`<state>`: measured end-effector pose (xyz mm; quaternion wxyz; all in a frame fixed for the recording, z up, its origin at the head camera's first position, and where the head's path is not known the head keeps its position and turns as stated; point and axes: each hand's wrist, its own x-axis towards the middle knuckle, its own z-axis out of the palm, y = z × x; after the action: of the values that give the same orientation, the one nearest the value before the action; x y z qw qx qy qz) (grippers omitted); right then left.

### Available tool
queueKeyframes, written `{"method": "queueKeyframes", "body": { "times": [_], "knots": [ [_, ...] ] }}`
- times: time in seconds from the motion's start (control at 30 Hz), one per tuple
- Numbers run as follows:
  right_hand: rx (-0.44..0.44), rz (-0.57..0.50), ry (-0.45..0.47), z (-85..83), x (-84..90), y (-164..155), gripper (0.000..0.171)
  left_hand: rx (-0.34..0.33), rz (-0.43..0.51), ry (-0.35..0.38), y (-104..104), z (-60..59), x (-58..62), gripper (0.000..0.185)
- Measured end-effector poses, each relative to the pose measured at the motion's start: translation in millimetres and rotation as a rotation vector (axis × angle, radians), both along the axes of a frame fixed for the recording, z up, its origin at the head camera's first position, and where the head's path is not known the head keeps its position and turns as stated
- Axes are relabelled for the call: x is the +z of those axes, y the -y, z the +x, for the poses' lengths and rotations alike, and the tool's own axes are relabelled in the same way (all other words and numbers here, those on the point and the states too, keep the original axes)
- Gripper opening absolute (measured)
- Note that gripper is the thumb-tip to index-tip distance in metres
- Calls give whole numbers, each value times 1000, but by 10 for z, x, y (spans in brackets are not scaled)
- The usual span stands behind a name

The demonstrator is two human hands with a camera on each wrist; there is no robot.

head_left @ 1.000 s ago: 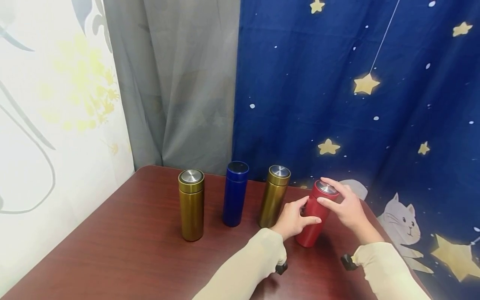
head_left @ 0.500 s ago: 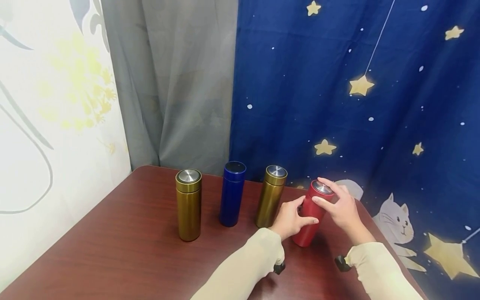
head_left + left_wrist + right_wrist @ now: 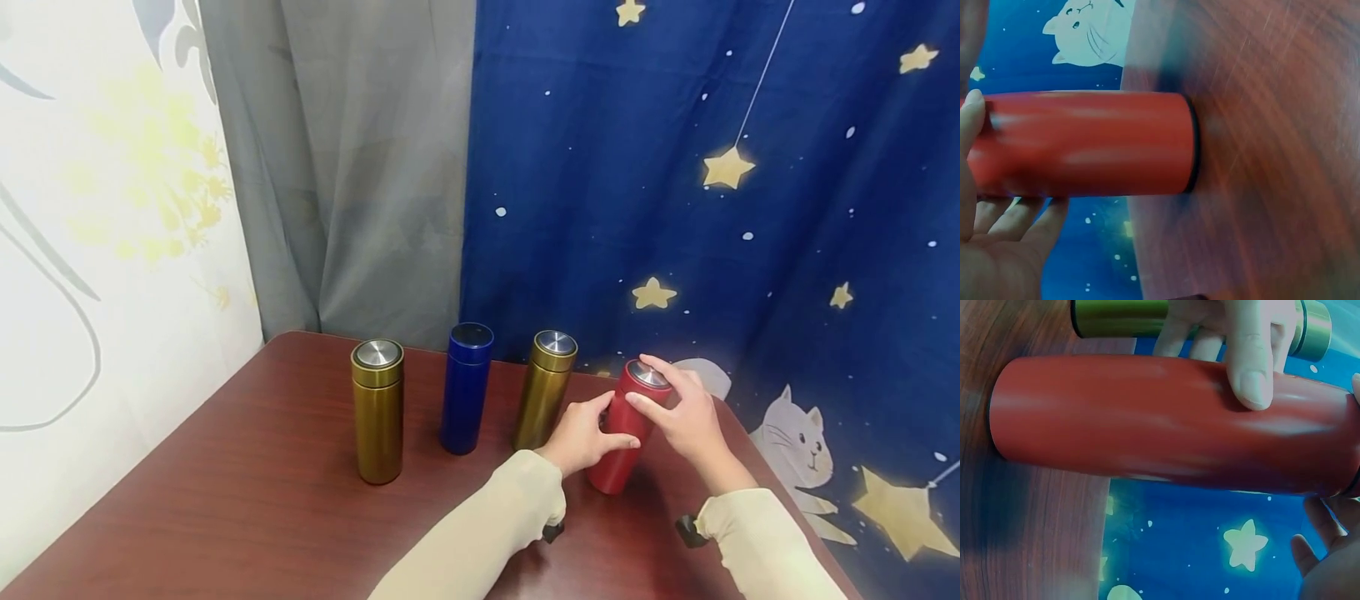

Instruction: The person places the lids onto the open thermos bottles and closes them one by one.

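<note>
My left hand (image 3: 583, 435) grips the red flask (image 3: 626, 433) at lower right; my right hand (image 3: 686, 417) pinches its lid (image 3: 647, 376), not yet off.

We see a matt red cylindrical flask (image 3: 626, 433) with a brushed-metal lid, glossy gold metal flasks (image 3: 377, 410), a polished reddish wood-grain bench (image 3: 247, 500).

Dark wooden table (image 3: 262, 508), two gold flasks (image 3: 377, 410), blue flask (image 3: 467, 387), red flask (image 3: 628, 427)
</note>
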<state>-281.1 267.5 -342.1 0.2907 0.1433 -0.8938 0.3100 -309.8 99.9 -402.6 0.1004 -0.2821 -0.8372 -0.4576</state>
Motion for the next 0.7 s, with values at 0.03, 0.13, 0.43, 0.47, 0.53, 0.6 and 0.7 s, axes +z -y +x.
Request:
{"method": "queueKeyframes", "body": {
  "times": [0.03,0.13,0.43,0.47,0.53,0.6,0.7],
  "knots": [
    [2,3,-3,3,-3,-2,59,-6,-10,-4,4,1,10,53],
    [12,13,-7,15,-5,-4,60,-17,-43,-14,25,8,45,51],
    [58,53,-49,-2,-5,-20,63,14,-156,15,58,7,126,62],
    [63,57,-64,-1,-4,-22,63,11,-159,19,57,4,132,62],
    [72,67,-94,-1,-2,-26,63,5,-156,23,59,1,143,62],
    [79,75,-120,-2,1,-27,63,-1,-153,25,64,-4,150,61],
    [84,85,-151,-1,13,-33,62,-14,-142,30,74,-12,152,59]
  ]
}}
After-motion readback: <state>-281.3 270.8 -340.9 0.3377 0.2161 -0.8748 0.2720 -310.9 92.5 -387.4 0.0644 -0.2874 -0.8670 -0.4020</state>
